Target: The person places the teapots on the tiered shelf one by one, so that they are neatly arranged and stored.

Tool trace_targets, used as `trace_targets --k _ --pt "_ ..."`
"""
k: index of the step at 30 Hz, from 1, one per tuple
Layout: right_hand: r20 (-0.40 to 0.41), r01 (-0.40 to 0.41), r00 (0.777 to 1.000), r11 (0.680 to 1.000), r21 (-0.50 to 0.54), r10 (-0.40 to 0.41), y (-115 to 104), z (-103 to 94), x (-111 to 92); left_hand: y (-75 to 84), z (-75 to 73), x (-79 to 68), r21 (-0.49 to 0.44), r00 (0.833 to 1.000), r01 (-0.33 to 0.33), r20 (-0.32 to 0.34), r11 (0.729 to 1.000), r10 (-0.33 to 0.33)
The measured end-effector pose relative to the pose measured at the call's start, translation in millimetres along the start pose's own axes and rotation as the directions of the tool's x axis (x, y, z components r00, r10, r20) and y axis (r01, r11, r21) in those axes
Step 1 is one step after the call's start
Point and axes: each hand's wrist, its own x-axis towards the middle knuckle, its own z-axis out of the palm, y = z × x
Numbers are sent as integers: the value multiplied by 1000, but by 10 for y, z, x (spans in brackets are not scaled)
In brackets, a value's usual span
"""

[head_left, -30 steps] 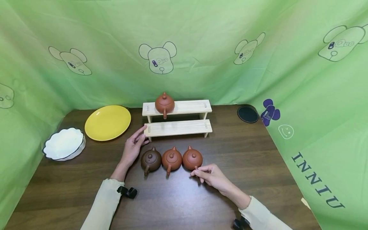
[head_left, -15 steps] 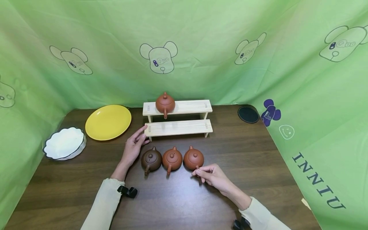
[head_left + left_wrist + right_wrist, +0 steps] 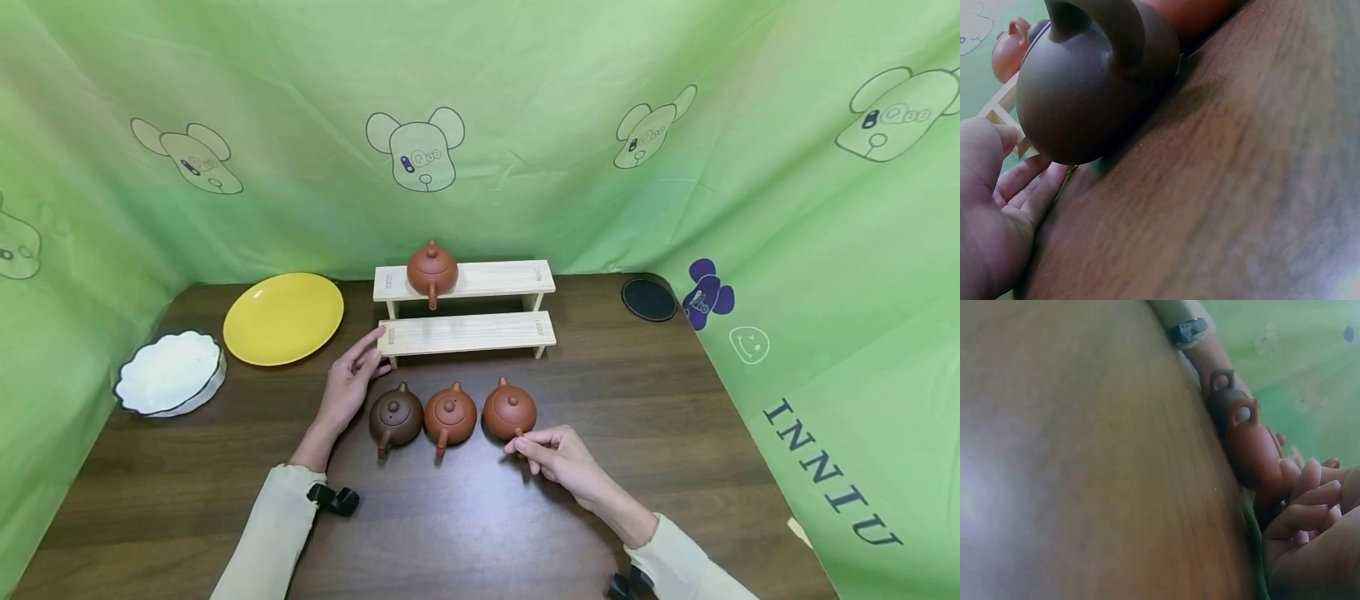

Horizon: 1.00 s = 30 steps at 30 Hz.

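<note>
Seen remotely on my feed, head cam: the R hand [image 3: 558,458] pinches, btwn thumb & forefinger, the handle [image 3: 519,432] of the right-end teapot [image 3: 510,408]; in the R wrist view the bent fingers hide most of this grip. The pot is at the R end of a row of three on the table [image 3: 420,533], a narrow gap from the middle teapot [image 3: 450,408], which sits just beside the dark teapot [image 3: 396,417]. I can't tell if its base is off the wood. Key relation: the pot body lies beyond the R fingertips & slightly L of them, away from the person; its long axis, spout to handle, runs approx. fore-aft, spout toward the stand, handle end in the fingers. Hence, I judge, any shift of the pot is steered from its rear, w/ the weight out in front. The R hand is clearly the nearer; the L hand [image 3: 348,383] is at the L end of the lower shelf [image 3: 467,333], fingers fairly straight, touching that end, no curl round it that I can make out. Behind & above, the upper shelf [image 3: 498,277] bears another teapot [image 3: 432,271], L of its middle, spout likewise away from the person.
</note>
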Motion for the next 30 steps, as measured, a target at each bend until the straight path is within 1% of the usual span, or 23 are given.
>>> trace_targets --k 9,17,24,30 --pt "-28 75 997 997 -12 -75 -81 -48 -15 11 -22 -26 17 1000 6 -6 1000 -6" --pt "-81 104 991 994 -31 -106 -195 -134 -26 3 -21 -10 8 1000 -5 1 1000 5" --pt "-108 190 975 980 -63 -196 -346 -193 -4 13 -9 -1 10 1000 -10 -2 1000 10" --pt "-147 215 963 973 -89 -226 -470 -231 38 1 -8 0 15 1000 -12 0 1000 12"
